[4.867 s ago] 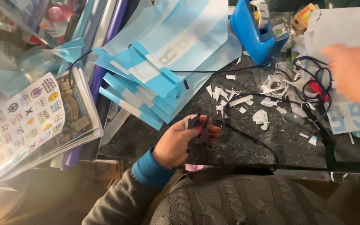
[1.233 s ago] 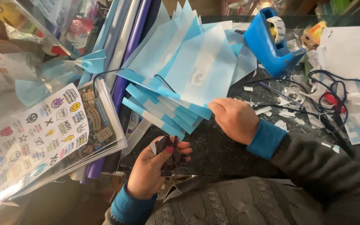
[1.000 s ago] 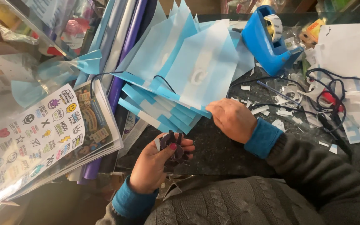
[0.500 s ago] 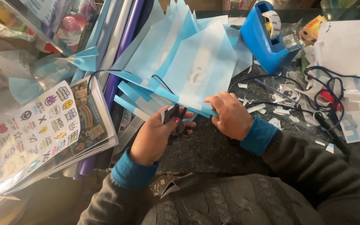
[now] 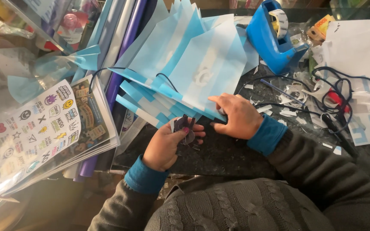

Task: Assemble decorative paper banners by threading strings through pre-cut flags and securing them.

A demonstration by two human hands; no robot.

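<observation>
The left hand curls at the dark stone bench's near edge, its fingers closed around a small dark stapler. The right hand lies palm down, fingers pinching the lower corner of the fanned stack of light-blue-and-white striped paper flags, which spreads toward the bench's far-left corner.

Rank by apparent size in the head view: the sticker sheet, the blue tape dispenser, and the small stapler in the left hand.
1. Sticker sheet, largest, though it also lies nearer the camera.
2. Blue tape dispenser.
3. Small stapler, mostly hidden by the left hand, smallest.
</observation>
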